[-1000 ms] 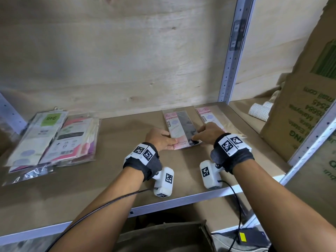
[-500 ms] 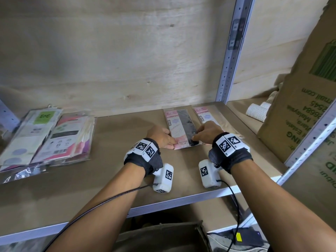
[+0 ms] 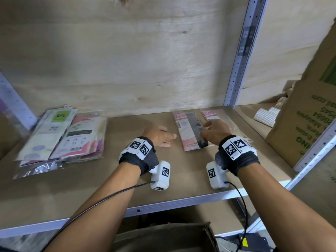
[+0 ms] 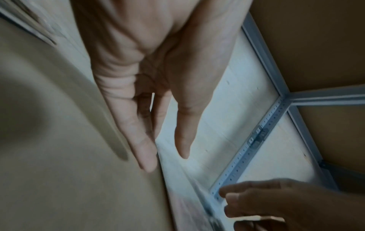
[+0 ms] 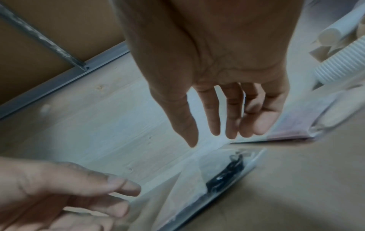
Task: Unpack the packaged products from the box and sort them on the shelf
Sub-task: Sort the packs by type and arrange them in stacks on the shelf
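Note:
A pink and black packet (image 3: 190, 130) in clear plastic lies flat on the brown shelf board (image 3: 109, 186), right of middle; the right wrist view shows it (image 5: 221, 179) below my fingers. A second pink packet (image 3: 210, 114) lies beside it on the right. My left hand (image 3: 160, 136) hovers just left of the packet with fingers relaxed and holds nothing; its straight fingers (image 4: 146, 150) show in the left wrist view. My right hand (image 3: 214, 130) hangs over the packet's right edge, fingers loose and spread (image 5: 215, 121), apart from the plastic.
A pile of several packaged products (image 3: 60, 137) lies at the shelf's left end. A large cardboard box (image 3: 309, 113) leans at the right, beyond the metal upright (image 3: 240, 57). Striped rolls (image 3: 267, 116) lie behind it. A brown box flap (image 3: 163, 237) sits below the shelf edge.
Both hands gripped the pink and black packet's near corners before. Now they have let go and drawn apart; the packet lies on the shelf.

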`<action>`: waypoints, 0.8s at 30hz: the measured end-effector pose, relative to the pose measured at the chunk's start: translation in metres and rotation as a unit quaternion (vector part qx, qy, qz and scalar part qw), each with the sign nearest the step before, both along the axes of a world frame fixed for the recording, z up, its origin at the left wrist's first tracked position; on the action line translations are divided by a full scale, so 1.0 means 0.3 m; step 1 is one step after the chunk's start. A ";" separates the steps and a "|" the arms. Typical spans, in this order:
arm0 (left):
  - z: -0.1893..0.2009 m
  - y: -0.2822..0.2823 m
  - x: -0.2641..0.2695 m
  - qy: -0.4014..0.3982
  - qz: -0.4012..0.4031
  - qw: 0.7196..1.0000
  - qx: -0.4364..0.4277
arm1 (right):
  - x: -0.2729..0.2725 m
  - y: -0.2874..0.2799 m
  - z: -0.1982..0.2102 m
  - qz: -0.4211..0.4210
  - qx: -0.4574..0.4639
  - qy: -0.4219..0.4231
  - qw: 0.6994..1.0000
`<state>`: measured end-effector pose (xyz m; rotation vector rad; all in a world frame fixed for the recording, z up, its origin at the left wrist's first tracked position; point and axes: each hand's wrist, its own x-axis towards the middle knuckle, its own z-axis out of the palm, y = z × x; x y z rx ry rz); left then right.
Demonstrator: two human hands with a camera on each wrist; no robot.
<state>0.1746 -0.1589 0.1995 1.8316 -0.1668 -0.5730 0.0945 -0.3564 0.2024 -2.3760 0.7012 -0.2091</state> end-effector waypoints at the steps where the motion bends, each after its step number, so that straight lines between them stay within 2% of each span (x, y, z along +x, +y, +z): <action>1: 0.015 0.044 0.013 -0.008 0.016 1.000 -0.004 | 0.001 0.022 0.010 0.014 0.013 -0.024 1.000; 5: 0.077 0.256 0.060 -0.060 0.076 0.995 -0.011 | 0.036 0.174 0.028 0.113 0.080 -0.056 0.989; 10: 0.121 0.592 0.119 -0.131 0.175 0.976 0.007 | 0.153 0.470 0.015 0.208 0.200 -0.037 0.957; 16: 0.112 0.926 0.159 -0.134 0.284 0.950 -0.003 | 0.345 0.865 0.027 0.229 0.295 0.020 0.928; 18: 0.107 0.996 0.159 -0.138 0.302 0.943 -0.007 | 0.402 0.965 0.030 0.225 0.289 0.043 0.929; 20: 0.103 1.047 0.153 -0.141 0.308 0.941 -0.021 | 0.451 1.035 0.019 0.227 0.241 0.062 0.941; 24: 0.097 1.095 0.136 -0.139 0.298 0.944 -0.037 | 0.490 1.071 -0.015 0.232 0.163 0.057 0.957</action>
